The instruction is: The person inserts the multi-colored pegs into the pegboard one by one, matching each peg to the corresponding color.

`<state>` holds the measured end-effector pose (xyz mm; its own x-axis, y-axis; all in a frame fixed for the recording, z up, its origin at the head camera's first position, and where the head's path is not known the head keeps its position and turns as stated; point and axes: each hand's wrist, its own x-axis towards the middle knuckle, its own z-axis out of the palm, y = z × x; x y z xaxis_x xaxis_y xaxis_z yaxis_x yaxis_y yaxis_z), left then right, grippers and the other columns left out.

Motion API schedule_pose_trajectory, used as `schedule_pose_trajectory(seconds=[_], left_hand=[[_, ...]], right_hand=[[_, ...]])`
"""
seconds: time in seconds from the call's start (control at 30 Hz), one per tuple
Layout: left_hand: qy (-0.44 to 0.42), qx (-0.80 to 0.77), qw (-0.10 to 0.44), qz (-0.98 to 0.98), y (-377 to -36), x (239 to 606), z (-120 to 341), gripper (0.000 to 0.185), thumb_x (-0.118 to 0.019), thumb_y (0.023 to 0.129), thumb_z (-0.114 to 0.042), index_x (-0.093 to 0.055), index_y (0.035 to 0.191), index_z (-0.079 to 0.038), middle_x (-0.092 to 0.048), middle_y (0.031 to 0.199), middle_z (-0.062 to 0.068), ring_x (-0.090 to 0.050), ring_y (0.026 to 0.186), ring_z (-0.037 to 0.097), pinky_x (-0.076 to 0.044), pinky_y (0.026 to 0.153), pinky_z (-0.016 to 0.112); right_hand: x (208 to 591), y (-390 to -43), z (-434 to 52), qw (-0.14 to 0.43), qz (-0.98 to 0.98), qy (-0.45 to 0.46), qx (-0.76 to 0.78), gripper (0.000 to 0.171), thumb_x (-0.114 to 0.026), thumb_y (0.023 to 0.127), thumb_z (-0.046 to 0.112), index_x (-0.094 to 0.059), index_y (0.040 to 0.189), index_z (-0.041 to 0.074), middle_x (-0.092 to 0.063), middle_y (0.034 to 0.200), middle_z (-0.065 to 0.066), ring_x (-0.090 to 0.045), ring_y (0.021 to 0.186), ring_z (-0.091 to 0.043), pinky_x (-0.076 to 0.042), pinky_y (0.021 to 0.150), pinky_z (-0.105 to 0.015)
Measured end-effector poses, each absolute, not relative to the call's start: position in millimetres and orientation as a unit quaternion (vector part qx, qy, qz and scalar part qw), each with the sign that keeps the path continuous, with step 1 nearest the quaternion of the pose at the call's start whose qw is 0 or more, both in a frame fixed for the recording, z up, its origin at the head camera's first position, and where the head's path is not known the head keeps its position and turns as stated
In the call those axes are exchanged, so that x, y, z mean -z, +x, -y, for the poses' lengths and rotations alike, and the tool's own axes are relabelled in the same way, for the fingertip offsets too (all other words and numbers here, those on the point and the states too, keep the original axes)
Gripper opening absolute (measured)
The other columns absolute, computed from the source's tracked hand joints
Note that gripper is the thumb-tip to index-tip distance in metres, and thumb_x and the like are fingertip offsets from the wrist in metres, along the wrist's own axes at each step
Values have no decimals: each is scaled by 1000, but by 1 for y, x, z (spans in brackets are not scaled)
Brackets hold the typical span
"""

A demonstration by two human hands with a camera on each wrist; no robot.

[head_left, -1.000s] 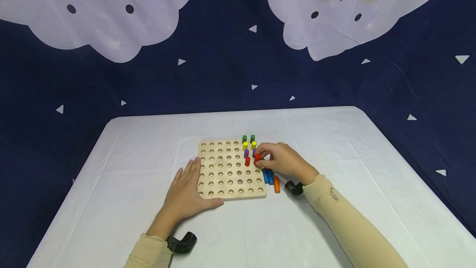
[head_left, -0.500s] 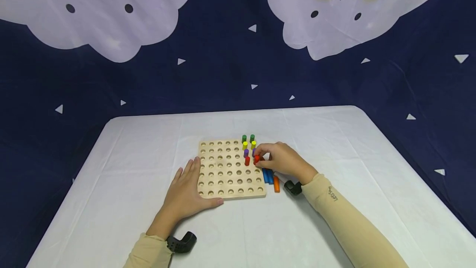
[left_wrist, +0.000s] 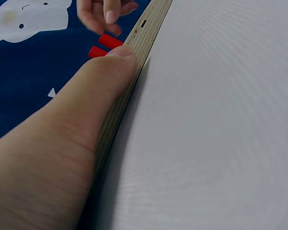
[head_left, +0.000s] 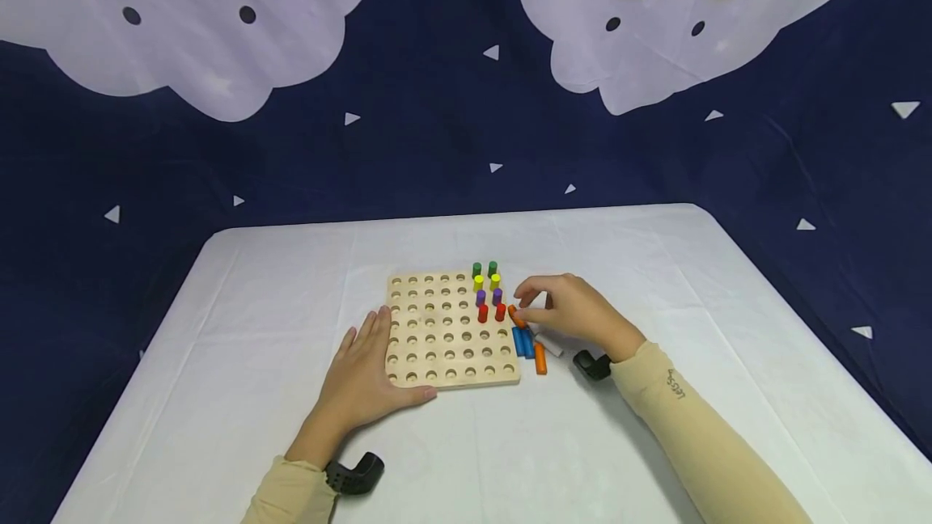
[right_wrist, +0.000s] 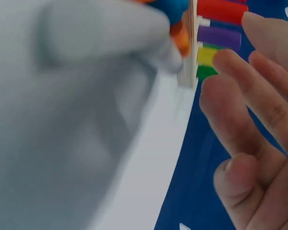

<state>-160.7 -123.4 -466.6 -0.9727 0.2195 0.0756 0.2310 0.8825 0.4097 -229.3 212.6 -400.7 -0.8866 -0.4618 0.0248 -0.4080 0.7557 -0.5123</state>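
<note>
My left hand (head_left: 362,378) lies flat at the near left corner of a wooden pegboard (head_left: 422,383), fingers along its left side and thumb on the front edge. Two red pegs (head_left: 500,313) stand upright in the board, the front pair of the filled right columns. Behind them stand purple pegs (head_left: 480,297), yellow pegs (head_left: 478,283) and green pegs (head_left: 476,269), two of each. To the right of the board hovers my right hand (head_left: 571,310), fingers loosely bent and holding nothing. Its thumb tip overlaps a loose orange peg (head_left: 515,315) in the head view.
Blue pegs (head_left: 523,343), another orange peg (head_left: 540,359) and a grey-white peg (head_left: 551,345) lie on the white tablecloth (head_left: 619,459) by the board's right side. A dark blue cloth (head_left: 437,160) printed with clouds hangs behind the table.
The right hand has let go of the second red peg, which now stands in its hole. That hand has moved right and its fingers have parted. The left hand stays put.
</note>
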Motion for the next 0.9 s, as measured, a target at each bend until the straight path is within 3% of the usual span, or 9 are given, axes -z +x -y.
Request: schedule_pose_trajectory(seconds=[0.4,0.6,0.83,0.9], left_hand=[[-118,208,16,971,-162,464,124,149,-58,55,-97,-8,159,-3,-14,167,14,-14,155,31,-10,126,52],[-117,209,16,971,-161,464,124,149,-58,55,-97,-8,159,-3,-14,167,13,-14,155,31,-10,126,52],[-117,211,17,970,-161,466,123,149,-57,55,-97,-9,159,-3,-15,167,13,-15,155,31,-10,126,52],[-117,211,17,970,-161,467,123,148,-58,55,-97,-9,159,-3,-15,167,13,-15,155,31,-10,126,52]], right_hand=[[404,-209,-244,138,-937,-236,217,30,-80,83,29,-69,110,22,-62,82,13,-53,67,-8,-45,63,-23],[408,-207,-244,129,-938,-244,212,25,-80,84,23,-70,106,22,-62,82,12,-53,69,-6,-46,64,-22],[407,-209,-245,91,-945,-261,177,21,-78,85,15,-73,105,22,-69,100,12,-61,89,-9,-54,84,-33],[406,-210,-246,85,-942,-272,176,20,-78,85,12,-74,101,22,-69,100,11,-62,91,-10,-55,85,-35]])
